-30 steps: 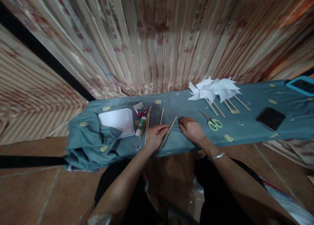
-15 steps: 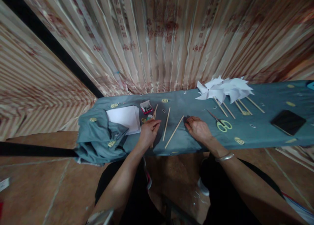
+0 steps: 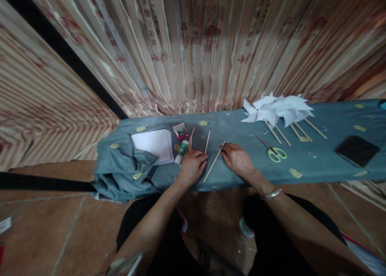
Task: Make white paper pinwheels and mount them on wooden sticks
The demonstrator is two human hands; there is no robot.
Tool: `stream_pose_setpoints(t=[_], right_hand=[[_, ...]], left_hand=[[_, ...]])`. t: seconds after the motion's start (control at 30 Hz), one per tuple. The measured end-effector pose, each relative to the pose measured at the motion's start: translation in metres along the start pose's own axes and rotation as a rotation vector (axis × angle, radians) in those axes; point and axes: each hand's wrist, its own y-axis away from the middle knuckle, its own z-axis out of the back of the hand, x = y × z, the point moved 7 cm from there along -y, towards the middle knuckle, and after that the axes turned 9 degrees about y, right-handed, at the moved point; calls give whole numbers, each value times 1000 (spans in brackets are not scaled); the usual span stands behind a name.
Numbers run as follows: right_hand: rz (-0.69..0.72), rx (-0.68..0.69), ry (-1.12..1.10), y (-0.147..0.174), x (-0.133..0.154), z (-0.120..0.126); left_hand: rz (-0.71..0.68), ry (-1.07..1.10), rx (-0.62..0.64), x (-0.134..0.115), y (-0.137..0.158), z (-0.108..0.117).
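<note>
My left hand (image 3: pixel 193 166) rests low over the cloth, fingers bent and partly spread, covering the lower part of a thin wooden stick (image 3: pixel 207 141). No object shows in its grasp. A second wooden stick (image 3: pixel 214 162) lies slanted between my hands. At its upper end, my right hand (image 3: pixel 238 159) has its fingertips closed on the stick, which still lies on the cloth. Left of my left hand are a glue stick (image 3: pixel 181 151) with a green label and several more wooden sticks (image 3: pixel 191 139), partly hidden by the hand.
A small red-and-white box (image 3: pixel 180 132) of metal pieces stands by a white paper stack (image 3: pixel 155 145). To the right lie green-handled scissors (image 3: pixel 276 154), several white paper pinwheels (image 3: pixel 277 109) on sticks and a dark flat object (image 3: pixel 357 150). A patterned curtain (image 3: pixel 199 51) hangs behind.
My left hand has moved right, off the glue stick and over a wooden stick. My right hand has shifted left to the slanted stick's upper end.
</note>
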Motion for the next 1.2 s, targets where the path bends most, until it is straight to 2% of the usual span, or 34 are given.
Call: stream_pose_setpoints(t=[0.17, 0.3, 0.57, 0.77, 0.9, 1.07, 1.2], right_hand=[[9, -81, -24, -3, 6, -4], [18, -146, -50, -5, 9, -7], [57, -152, -105, -9, 6, -9], [62, -139, -110, -9, 6, -10], [53, -135, -80, -10, 7, -10], [48, -155, -60, -13, 10, -9], [55, -180, -64, -18, 16, -7]], left_hand=[[8, -37, 56, -6, 2, -5], [12, -65, 29, -6, 4, 1], [97, -188, -179, 22, 9, 48], [150, -229, -216, 31, 12, 66], [155, -236, -200, 32, 13, 67], [135, -227, -138, 32, 17, 55], [119, -221, -158, 31, 20, 54]])
